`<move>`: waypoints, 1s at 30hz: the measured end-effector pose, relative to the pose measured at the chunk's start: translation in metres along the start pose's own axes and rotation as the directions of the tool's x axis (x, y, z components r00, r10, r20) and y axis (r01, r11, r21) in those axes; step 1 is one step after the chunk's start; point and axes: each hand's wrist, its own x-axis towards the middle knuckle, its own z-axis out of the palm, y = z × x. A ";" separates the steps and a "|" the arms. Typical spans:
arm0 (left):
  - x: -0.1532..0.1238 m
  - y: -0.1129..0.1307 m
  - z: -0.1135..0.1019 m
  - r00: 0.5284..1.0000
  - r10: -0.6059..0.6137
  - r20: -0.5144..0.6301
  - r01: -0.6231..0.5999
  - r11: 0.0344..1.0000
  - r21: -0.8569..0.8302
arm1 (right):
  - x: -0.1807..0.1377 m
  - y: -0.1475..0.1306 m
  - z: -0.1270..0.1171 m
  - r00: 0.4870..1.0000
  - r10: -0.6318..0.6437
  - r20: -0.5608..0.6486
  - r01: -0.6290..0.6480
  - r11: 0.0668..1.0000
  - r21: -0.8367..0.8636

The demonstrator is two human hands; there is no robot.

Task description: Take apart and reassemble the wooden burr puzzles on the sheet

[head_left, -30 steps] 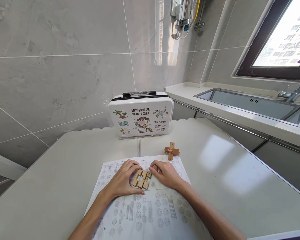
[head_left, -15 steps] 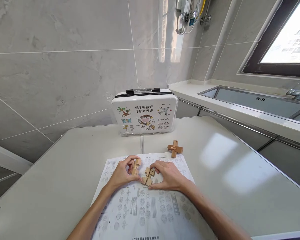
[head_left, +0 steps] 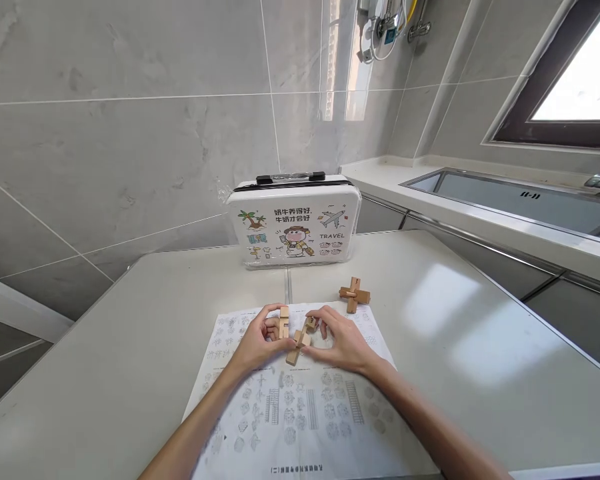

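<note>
My left hand (head_left: pixel 258 341) pinches a notched wooden puzzle piece (head_left: pixel 284 323) upright between thumb and fingers. My right hand (head_left: pixel 341 340) is closed on a second notched wooden puzzle piece (head_left: pixel 311 325), which bears a dark mark at its upper end. Another notched wooden piece (head_left: pixel 293 357) lies against it at the lower left, near my left thumb tip. Whether these two are interlocked or just touching, I cannot tell. Both hands work low over a printed sheet (head_left: pixel 260 400) of puzzle diagrams, and my fingertips partly hide the pieces.
Beyond my right hand, a cross-shaped assembled wooden puzzle (head_left: pixel 355 295) sits at the sheet's far edge. A white cartoon-printed case (head_left: pixel 296 223) stands at the back of the white table (head_left: pixel 105 373). To the right runs a counter with a sink (head_left: pixel 500 197).
The two pieces by my right hand lay side by side and are now slid lengthwise out of line. My left hand's piece has turned more upright. The view has shifted slightly.
</note>
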 end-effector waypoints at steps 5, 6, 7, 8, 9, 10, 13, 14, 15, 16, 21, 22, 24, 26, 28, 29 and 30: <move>-0.001 -0.002 0.006 1.000 0.014 0.009 -0.013 0.998 -0.068 | 0.004 0.003 -0.001 0.989 0.145 0.013 -0.143 0.951 0.273; -0.001 -0.002 0.006 1.000 0.016 0.011 -0.016 0.998 -0.066 | 0.004 0.004 -0.001 0.986 0.167 0.026 -0.167 0.935 0.314; -0.002 -0.002 0.007 1.000 0.019 0.013 -0.018 0.998 -0.061 | 0.004 0.005 0.000 0.982 0.183 0.034 -0.183 0.918 0.351; -0.002 -0.002 0.008 1.000 0.023 0.015 -0.022 0.998 -0.056 | 0.004 0.006 0.001 0.980 0.195 0.037 -0.194 0.902 0.386; -0.002 -0.002 0.008 0.999 0.028 0.018 -0.027 0.998 -0.050 | 0.004 0.007 0.001 0.978 0.204 0.039 -0.202 0.886 0.418; -0.003 -0.002 0.008 0.999 0.033 0.023 -0.032 0.998 -0.045 | 0.003 0.008 0.002 0.976 0.215 0.039 -0.210 0.870 0.446; -0.003 -0.001 0.009 0.998 0.036 0.043 -0.035 0.999 -0.039 | 0.003 0.011 0.002 0.968 0.243 0.055 -0.238 0.835 0.496; -0.003 0.000 0.009 0.998 0.033 0.050 -0.031 0.999 -0.037 | 0.003 0.011 0.002 0.966 0.249 0.064 -0.247 0.827 0.506; -0.004 0.001 0.009 0.998 0.029 0.054 -0.027 0.999 -0.033 | 0.004 0.010 0.001 0.965 0.252 0.074 -0.254 0.819 0.515; -0.004 0.002 0.010 0.998 0.029 0.056 -0.028 0.999 -0.026 | 0.004 0.009 0.000 0.963 0.255 0.085 -0.260 0.811 0.524; -0.009 0.009 0.013 0.996 0.083 -0.015 -0.082 0.993 0.082 | 0.003 0.002 -0.004 0.965 0.225 0.136 -0.262 0.775 0.575; -0.010 0.011 0.015 0.995 0.095 -0.032 -0.091 0.990 0.105 | 0.002 0.001 -0.004 0.966 0.216 0.142 -0.258 0.772 0.581; -0.011 0.012 0.018 0.993 0.111 -0.050 -0.103 0.985 0.135 | 0.002 0.000 -0.004 0.967 0.207 0.150 -0.256 0.774 0.580; -0.013 0.013 0.022 0.989 0.136 -0.064 -0.125 0.980 0.152 | 0.001 0.001 -0.003 0.967 0.208 0.150 -0.257 0.785 0.564; -0.014 0.012 0.026 0.979 0.180 -0.091 -0.161 0.970 0.180 | 0.000 0.000 -0.001 0.969 0.204 0.136 -0.245 0.799 0.549; -0.015 0.011 0.028 0.972 0.207 -0.108 -0.183 0.963 0.197 | 0.000 0.000 -0.001 0.972 0.201 0.122 -0.234 0.804 0.547; -0.016 0.010 0.030 0.965 0.233 -0.123 -0.202 0.955 0.218 | 0.000 -0.002 0.000 0.975 0.198 0.103 -0.222 0.807 0.548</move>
